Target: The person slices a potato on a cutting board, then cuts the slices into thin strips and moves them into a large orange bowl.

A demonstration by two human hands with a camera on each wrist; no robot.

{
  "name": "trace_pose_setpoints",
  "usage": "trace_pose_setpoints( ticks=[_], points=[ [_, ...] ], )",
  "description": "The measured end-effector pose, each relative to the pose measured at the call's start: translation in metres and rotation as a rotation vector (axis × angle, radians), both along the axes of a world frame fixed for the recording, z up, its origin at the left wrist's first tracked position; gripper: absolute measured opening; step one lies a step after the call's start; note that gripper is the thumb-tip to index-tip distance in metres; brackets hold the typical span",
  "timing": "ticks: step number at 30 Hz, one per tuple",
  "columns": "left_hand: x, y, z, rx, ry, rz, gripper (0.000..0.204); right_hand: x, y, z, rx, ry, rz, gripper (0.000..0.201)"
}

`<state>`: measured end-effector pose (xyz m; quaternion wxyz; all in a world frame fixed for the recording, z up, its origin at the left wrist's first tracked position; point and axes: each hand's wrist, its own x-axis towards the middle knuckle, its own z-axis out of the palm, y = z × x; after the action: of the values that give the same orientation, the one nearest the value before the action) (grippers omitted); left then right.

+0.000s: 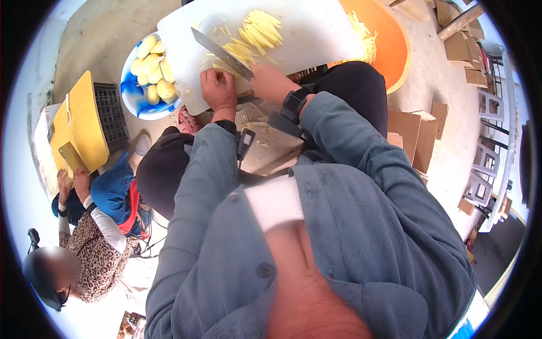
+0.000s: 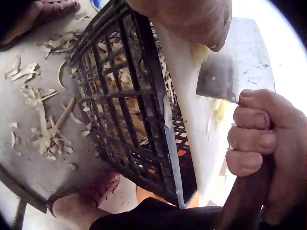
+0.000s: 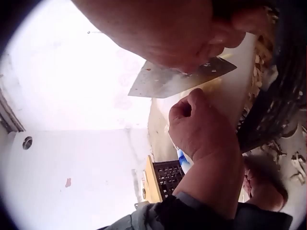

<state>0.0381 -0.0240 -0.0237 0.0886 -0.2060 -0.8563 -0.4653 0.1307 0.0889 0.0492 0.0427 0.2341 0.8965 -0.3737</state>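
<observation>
My right hand (image 1: 271, 83) grips the handle of a wide-bladed cleaver (image 1: 220, 52), whose blade slants over a white cutting board (image 1: 313, 34). In the left wrist view its fingers (image 2: 252, 141) curl round the dark handle. Beside the blade, my left hand (image 1: 218, 89) bends its fingers down onto pale yellow potato (image 2: 198, 53) at the board's near edge, largely hidden under them. The right wrist view shows this hand (image 3: 204, 124) bunched close to the cleaver's edge. Cut potato strips (image 1: 261, 29) lie heaped on the board beyond the blade.
A blue-and-white bowl (image 1: 129, 90) of peeled potatoes stands left of the board. On the right, an orange basin (image 1: 398, 42) holds more strips. Under the board is a black crate (image 2: 129, 91) with peelings; others litter the floor. At left, another person holds a cleaver over a yellow board (image 1: 84, 118).
</observation>
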Motion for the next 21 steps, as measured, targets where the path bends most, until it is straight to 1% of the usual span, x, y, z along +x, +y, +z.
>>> trace_pose_setpoints(
  ticks=[2,3,5,10,15,17,21],
  points=[
    [0.001,0.000,-0.001,0.006,-0.010,0.003,0.011,0.006,-0.001,0.003,0.070,0.073,0.075,0.013],
    [0.001,0.000,-0.001,0.005,0.000,0.005,0.012,0.007,-0.002,0.007,0.071,0.072,0.076,0.013],
    [0.002,0.000,-0.002,0.006,0.008,0.008,0.012,0.011,-0.005,0.014,0.174,0.047,0.186,0.012],
    [0.006,-0.001,0.002,-0.026,0.057,0.028,0.014,0.014,-0.012,0.022,0.155,-0.019,0.173,0.011],
    [0.007,-0.002,-0.001,-0.018,0.025,0.010,0.014,0.016,-0.012,0.024,0.133,-0.030,0.159,0.013],
    [0.007,-0.002,-0.003,-0.032,0.021,-0.001,0.013,0.015,-0.011,0.020,0.152,-0.027,0.190,0.013],
    [0.005,-0.001,-0.007,0.023,0.031,0.016,0.013,0.014,-0.011,0.021,0.164,0.015,0.229,0.014]
  ],
)
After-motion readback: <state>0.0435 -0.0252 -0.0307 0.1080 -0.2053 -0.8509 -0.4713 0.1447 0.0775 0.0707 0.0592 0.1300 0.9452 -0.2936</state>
